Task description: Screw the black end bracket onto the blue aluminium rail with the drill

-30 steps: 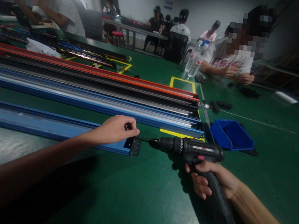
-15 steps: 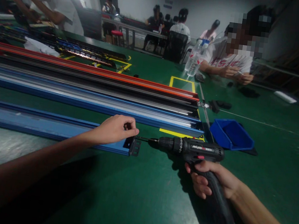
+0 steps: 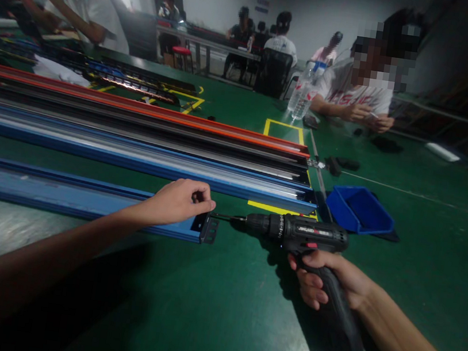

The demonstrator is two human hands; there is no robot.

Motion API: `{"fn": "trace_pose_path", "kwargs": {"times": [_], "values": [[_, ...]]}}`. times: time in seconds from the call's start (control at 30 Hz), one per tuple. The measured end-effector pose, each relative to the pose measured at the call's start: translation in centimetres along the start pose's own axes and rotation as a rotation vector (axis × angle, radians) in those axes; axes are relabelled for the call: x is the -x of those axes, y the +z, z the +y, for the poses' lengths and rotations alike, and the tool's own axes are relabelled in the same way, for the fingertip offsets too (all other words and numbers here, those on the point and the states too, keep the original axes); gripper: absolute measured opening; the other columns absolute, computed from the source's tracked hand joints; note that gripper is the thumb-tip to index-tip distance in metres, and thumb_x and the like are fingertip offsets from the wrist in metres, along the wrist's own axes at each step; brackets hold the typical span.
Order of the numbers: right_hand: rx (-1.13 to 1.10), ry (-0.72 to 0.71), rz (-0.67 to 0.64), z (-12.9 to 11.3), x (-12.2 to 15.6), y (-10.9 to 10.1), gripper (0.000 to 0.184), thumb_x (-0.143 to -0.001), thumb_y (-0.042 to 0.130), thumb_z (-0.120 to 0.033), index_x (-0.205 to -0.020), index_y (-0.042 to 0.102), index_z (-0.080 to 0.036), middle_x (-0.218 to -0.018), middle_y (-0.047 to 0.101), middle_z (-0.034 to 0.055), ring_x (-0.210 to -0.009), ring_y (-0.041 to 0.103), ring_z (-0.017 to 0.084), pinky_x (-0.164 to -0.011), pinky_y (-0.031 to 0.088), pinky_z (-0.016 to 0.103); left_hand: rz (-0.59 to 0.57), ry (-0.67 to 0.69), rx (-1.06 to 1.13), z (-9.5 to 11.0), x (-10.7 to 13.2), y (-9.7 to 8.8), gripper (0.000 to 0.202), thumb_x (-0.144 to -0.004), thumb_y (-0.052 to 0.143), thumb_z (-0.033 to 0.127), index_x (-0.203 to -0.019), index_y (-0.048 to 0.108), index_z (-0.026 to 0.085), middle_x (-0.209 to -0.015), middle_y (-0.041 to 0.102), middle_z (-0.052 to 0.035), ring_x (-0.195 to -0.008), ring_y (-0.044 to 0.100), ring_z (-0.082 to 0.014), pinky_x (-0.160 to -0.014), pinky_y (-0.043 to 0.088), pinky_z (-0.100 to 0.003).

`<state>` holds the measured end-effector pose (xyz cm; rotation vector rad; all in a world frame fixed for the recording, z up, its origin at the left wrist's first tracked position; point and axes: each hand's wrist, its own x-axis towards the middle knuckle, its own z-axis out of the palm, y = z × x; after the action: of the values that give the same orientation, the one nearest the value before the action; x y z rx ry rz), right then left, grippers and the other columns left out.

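My left hand (image 3: 182,200) is closed over the right end of a long blue metal rail (image 3: 61,192), thumb and forefinger curled together; the other fingertips are hidden. Fitted at that end is a black slotted bracket (image 3: 209,231), just below my thumb. My right hand (image 3: 324,275) grips the handle of a black cordless drill (image 3: 308,232), which points left. Its long thin bit reaches the bracket's upper part, close to my left thumb. Whether a screw sits at the tip is too small to tell.
Behind lie more blue rails (image 3: 152,164), black rails (image 3: 178,136) and an orange rail (image 3: 139,105). A blue plastic bin (image 3: 359,210) stands right of them on the green table (image 3: 206,311). Farther back are water bottles (image 3: 300,98) and a co-worker (image 3: 358,94); another person sits at left.
The view has shifted very slightly. Both hands, the drill and the rail hold the same positions relative to each other.
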<state>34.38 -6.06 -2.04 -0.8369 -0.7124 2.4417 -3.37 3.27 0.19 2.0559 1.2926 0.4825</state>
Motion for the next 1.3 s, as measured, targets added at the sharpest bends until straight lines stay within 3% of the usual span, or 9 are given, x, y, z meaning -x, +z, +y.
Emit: {"fn": "trace_pose_path", "kwargs": {"times": [0.8, 1.3], "values": [[0.006, 0.006, 0.021, -0.02, -0.03, 0.06, 0.021, -0.090, 0.066, -0.027, -0.101, 0.069, -0.009, -0.059, 0.054, -0.0047, -0.044, 0.050, 0.008, -0.054, 0.055, 0.026, 0.008, 0.010, -0.005, -0.02, 0.01, 0.01, 0.030, -0.089, 0.063, 0.049, -0.079, 0.068, 0.022, -0.077, 0.071, -0.0003, -0.071, 0.064, -0.0182, -0.065, 0.045, -0.028], [0.018, 0.000, -0.027, -0.07, -0.06, -0.30, 0.024, -0.093, 0.062, -0.027, -0.107, 0.068, -0.009, -0.062, 0.054, -0.0045, -0.047, 0.052, 0.008, -0.056, 0.056, 0.026, -0.006, -0.009, 0.013, 0.22, 0.06, -0.06, 0.031, -0.088, 0.063, 0.050, -0.081, 0.068, 0.021, -0.081, 0.073, -0.0021, -0.074, 0.065, -0.0189, -0.070, 0.048, -0.029]]}}
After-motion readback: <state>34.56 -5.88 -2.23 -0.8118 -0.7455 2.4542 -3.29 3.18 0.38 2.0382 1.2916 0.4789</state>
